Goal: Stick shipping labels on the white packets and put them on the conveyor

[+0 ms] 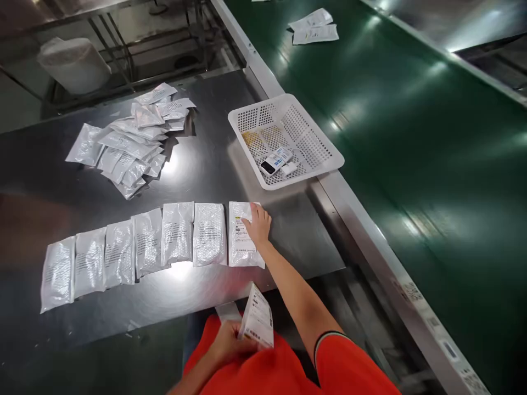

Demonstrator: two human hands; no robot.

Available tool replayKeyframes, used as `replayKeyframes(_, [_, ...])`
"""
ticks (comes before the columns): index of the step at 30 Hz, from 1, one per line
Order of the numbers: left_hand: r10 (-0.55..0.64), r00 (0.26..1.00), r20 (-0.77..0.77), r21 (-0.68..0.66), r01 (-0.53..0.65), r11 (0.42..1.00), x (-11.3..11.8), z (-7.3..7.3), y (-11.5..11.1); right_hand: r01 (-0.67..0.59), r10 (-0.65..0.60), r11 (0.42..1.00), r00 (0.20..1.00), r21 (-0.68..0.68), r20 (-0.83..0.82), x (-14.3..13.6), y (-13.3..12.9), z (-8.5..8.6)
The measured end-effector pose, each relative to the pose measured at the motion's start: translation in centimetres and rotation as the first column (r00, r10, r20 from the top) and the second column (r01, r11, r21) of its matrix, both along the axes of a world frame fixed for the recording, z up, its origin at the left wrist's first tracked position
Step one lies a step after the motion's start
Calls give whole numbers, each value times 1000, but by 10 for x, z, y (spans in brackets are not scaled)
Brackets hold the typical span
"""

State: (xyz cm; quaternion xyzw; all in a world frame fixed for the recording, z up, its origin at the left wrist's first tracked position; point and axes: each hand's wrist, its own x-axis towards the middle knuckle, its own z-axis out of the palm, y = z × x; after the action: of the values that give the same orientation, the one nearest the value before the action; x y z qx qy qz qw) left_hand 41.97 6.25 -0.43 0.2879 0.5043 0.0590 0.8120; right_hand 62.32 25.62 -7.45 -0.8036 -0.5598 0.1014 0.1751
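Observation:
My right hand lies with fingers extended on the right end packet of a row, pressing the printed label on its top. Close to my body, my left hand grips a small stack of printed labels, tilted upward. To the left, several flat silvery-white packets lie side by side on the steel table, with dark print on their upper faces. Farther back sits a loose heap of similar packets, overlapping one another.
A white perforated basket rests on the table's right side against the conveyor edge, with a white device inside. Beyond runs a green conveyor belt carrying two packets. A covered white bin stands behind the steel table.

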Motion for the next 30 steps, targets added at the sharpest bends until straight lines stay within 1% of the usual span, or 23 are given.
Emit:
replayKeyframes(1, [-47,999,5,47,47,998,-4,10,3,-49,50,999,997,-7,64,-4,-6,-2])
replayKeyframes(3, [-123,992,-10,227,122,966,-15,32,15,-205,211,977,965,-57,157,-14,-19,-6])
replayKeyframes(4, [-147,989,-30,338,148,929,-21,41,22,-285,298,954,938,-97,174,-19,-26,-8])
replayKeyframes(5, [-145,988,-60,437,156,886,-28,47,30,-345,366,928,914,-137,173,-22,-31,-11])
replayKeyframes(6, [-126,988,-88,513,154,845,-35,52,36,-375,400,912,902,-168,161,-25,-35,-12])
replayKeyframes(8, [-46,989,-138,598,120,793,-48,54,46,-390,415,901,903,-188,114,-25,-39,-13])
replayKeyframes(10, [32,987,-156,621,73,780,-59,50,53,-406,413,902,911,-146,19,-24,-40,-5])
replayKeyframes(12, [90,985,-150,623,24,782,-67,45,57,-380,368,923,919,-66,-144,-27,-41,9])
replayKeyframes(13, [101,985,-139,624,8,782,-69,43,58,-341,321,940,910,-32,-263,-31,-44,19])
replayKeyframes(14, [100,987,-125,626,0,780,-71,42,59,-285,257,958,877,-9,-405,-38,-47,28])
replayKeyframes(15, [92,990,-110,630,-2,777,-74,41,60,-229,190,973,806,0,-560,-47,-51,37])
replayKeyframes(16, [80,992,-95,631,-2,776,-76,41,59,-184,130,983,696,-1,-706,-58,-54,46])
replayKeyframes(17, [72,994,-80,626,-6,779,-79,39,58,-153,81,988,562,-8,-823,-69,-57,55])
replayKeyframes(18, [64,996,-64,607,-12,794,-82,37,57,-140,47,990,430,-16,-901,-80,-59,62])
replayKeyframes(19, [54,997,-47,569,-18,822,-86,34,55,-137,19,990,326,-27,-945,-90,-61,68])
replayKeyframes(20, [44,999,-30,512,-22,858,-90,31,53,-141,-5,989,261,-44,-965,-99,-62,74])
replayKeyframes(21, [37,999,-15,448,-26,894,-94,27,52,-144,-26,988,236,-62,-971,-105,-63,78])
replayKeyframes(22, [45,999,-2,390,-41,920,-97,24,53,-142,-41,987,243,-78,-969,-110,-64,82])
replayKeyframes(23, [80,997,6,354,-77,932,-99,21,56,-141,-44,986,269,-85,-962,-114,-66,85])
replayKeyframes(24, [141,990,11,344,-136,929,-100,20,61,-143,-36,986,305,-83,-952,-117,-69,88])
replayKeyframes(27, [364,931,32,366,-350,862,-92,20,88,-157,37,987,423,-33,-905,-123,-80,90])
replayKeyframes(28, [403,915,30,349,-387,853,-87,21,99,-157,58,987,464,-17,-884,-125,-82,89])
replayKeyframes(30, [441,897,6,302,-422,855,-75,21,118,-125,80,992,554,13,-829,-126,-78,82])
